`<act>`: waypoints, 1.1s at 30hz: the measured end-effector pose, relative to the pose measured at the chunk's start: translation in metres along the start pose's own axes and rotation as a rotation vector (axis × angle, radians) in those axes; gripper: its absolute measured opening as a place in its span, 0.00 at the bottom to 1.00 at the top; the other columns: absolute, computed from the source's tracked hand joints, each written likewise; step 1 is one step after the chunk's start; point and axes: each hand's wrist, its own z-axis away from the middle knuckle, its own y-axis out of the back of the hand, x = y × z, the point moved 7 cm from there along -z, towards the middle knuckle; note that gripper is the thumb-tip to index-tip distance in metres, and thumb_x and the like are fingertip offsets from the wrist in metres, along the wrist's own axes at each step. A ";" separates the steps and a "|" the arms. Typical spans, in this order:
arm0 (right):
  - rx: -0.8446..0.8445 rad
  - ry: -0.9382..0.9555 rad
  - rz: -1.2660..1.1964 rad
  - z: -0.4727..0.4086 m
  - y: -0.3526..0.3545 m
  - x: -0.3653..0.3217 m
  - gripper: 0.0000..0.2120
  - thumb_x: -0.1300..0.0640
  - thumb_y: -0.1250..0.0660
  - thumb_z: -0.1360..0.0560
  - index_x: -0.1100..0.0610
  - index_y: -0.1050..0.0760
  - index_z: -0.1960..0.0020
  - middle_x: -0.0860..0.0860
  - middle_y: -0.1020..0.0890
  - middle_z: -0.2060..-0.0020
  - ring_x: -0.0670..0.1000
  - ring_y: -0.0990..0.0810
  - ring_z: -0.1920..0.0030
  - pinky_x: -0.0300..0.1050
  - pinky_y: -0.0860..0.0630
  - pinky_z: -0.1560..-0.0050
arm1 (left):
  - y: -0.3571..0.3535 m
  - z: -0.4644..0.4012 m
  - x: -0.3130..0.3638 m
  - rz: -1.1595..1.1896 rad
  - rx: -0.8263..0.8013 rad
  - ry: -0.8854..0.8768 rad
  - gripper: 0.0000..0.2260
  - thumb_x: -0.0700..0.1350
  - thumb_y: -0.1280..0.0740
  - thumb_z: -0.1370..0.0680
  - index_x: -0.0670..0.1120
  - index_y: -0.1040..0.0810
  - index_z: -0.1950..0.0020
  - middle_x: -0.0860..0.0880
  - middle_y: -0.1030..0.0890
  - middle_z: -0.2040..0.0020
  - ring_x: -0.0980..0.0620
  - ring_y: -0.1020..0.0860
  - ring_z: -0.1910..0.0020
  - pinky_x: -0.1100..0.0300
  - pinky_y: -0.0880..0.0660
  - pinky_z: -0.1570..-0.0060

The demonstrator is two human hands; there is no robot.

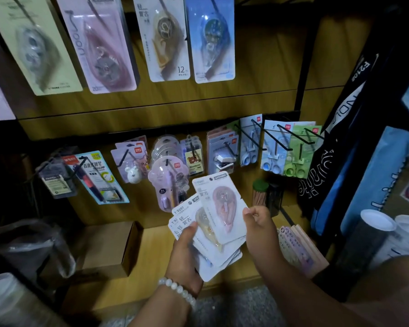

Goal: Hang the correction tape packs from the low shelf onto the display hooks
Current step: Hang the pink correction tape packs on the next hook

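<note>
- Fanned stack of white-carded correction tape packs (213,251) held in mid-air over the low wooden shelf (156,241), in front of the lower hook row.
- Top pack, white card with a pink teardrop dispenser in a blister (221,206), sits tilted, upper end pointing toward the hooks; a pack with a yellowish dispenser (207,226) shows just under it.
- Left hand (184,258) grips the stack from the left edge, thumb curled over the card faces, fingers underneath; white bead bracelet (177,291) on that wrist.
- Right hand (257,219) pinches the right edge of the pink top pack, fingers curled round the card edge.
- Just behind the packs: lilac blister pack with a pen (168,182) on a black wire hook, touching or nearly touching the top pack's upper corner, can't tell which.
- Lower row to the right: black wire display hooks (286,138) carrying blue and green carded scissors (291,149).
- Upper row: larger hanging tape packs, incl. a blue-carded one (210,38) and a pink-carded one (99,43).
- On the shelf: brown cardboard box (109,246) left of the hands, row of pinkish card packs standing on edge (300,249) to the right.
</note>
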 end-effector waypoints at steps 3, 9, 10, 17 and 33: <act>0.040 0.036 -0.015 0.004 0.007 -0.014 0.06 0.55 0.40 0.20 0.58 0.30 0.52 0.50 0.26 0.66 0.47 0.28 0.66 0.40 0.33 0.65 | -0.012 0.001 0.009 -0.049 -0.056 -0.068 0.18 0.51 0.36 0.21 0.48 0.26 0.32 0.38 0.19 0.39 0.33 0.20 0.43 0.33 0.23 0.50; 0.108 0.053 -0.102 0.010 0.022 -0.033 0.06 0.54 0.39 0.21 0.55 0.29 0.53 0.50 0.24 0.63 0.50 0.25 0.63 0.44 0.29 0.61 | -0.040 0.012 0.023 -0.158 -0.161 -0.106 0.26 0.47 0.28 0.27 0.45 0.27 0.31 0.37 0.22 0.36 0.32 0.24 0.38 0.26 0.33 0.40; 0.114 0.050 -0.120 0.010 0.024 -0.036 0.06 0.53 0.39 0.21 0.54 0.29 0.54 0.52 0.23 0.63 0.52 0.24 0.62 0.47 0.27 0.59 | -0.045 0.014 0.025 -0.162 -0.173 -0.102 0.27 0.46 0.27 0.29 0.45 0.27 0.31 0.36 0.22 0.36 0.32 0.24 0.38 0.26 0.33 0.40; 0.099 0.009 -0.248 0.007 0.034 -0.051 0.07 0.55 0.38 0.20 0.53 0.27 0.57 0.59 0.21 0.61 0.57 0.24 0.61 0.53 0.25 0.57 | -0.078 0.034 0.035 -0.140 -0.139 -0.058 0.21 0.43 0.31 0.30 0.43 0.24 0.36 0.36 0.17 0.45 0.35 0.17 0.52 0.32 0.22 0.56; 0.207 0.270 -0.472 -0.060 0.093 -0.196 0.06 0.55 0.39 0.20 0.49 0.25 0.54 0.55 0.17 0.52 0.57 0.18 0.51 0.57 0.21 0.47 | -0.145 0.045 0.084 -0.183 -0.087 -0.073 0.14 0.46 0.32 0.25 0.42 0.23 0.42 0.34 0.17 0.48 0.34 0.18 0.53 0.33 0.22 0.55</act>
